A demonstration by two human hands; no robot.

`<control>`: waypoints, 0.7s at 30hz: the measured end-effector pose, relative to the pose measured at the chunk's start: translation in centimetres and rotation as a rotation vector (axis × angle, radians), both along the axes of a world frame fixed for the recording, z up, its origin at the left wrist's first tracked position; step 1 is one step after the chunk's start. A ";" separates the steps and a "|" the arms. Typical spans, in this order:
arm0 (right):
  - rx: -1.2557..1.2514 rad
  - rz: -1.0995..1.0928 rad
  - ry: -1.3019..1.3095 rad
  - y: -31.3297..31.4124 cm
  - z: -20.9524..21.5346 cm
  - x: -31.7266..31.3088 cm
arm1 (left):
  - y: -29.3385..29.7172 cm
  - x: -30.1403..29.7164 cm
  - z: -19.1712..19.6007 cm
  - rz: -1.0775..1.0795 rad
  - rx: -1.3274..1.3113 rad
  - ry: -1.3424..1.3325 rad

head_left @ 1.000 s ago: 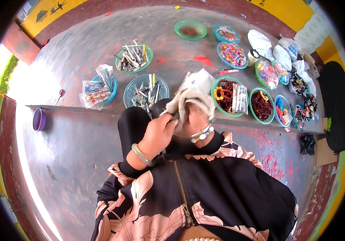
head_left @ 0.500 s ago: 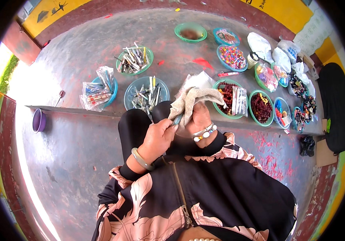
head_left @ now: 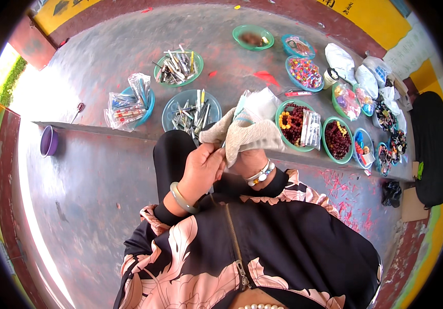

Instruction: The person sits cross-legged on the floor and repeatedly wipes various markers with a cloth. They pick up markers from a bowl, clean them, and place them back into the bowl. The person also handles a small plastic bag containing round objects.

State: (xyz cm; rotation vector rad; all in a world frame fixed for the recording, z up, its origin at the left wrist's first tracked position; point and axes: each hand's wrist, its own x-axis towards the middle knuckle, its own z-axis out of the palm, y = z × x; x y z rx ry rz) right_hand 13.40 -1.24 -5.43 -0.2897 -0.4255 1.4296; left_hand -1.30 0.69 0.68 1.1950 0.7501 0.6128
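My left hand [head_left: 203, 167] is closed around a small slim object that is mostly hidden in the fingers. My right hand [head_left: 245, 160] sits under a beige cloth [head_left: 243, 135] and grips it, the cloth draped over the fingers. The two hands meet above my black-clad knee [head_left: 172, 152]. Just beyond them lies a blue bowl of small metal tools [head_left: 190, 113].
Several green and blue bowls hold beads and trinkets: one with red beads [head_left: 296, 123], another with dark red beads [head_left: 338, 139], one with coloured beads [head_left: 304, 72]. A bowl of packets [head_left: 128, 105] and a purple cup [head_left: 49, 141] stand at the left. White bags [head_left: 342, 59] lie at the back right.
The hands have stayed together over the knee; the cloth has shifted slightly over my right hand as the left hand works at it.
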 end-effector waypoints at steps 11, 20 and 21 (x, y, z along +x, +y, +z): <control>-0.087 -0.120 0.083 1.6 1.4 2.7 | 0.1 -0.4 -2.3 0.062 0.842 0.236; -0.201 -0.008 -0.161 -1.6 1.7 0.7 | -0.4 -0.1 -0.6 0.094 0.117 0.022; -0.169 0.072 -0.266 -2.0 1.9 0.6 | -0.3 0.1 -0.1 0.137 0.141 0.065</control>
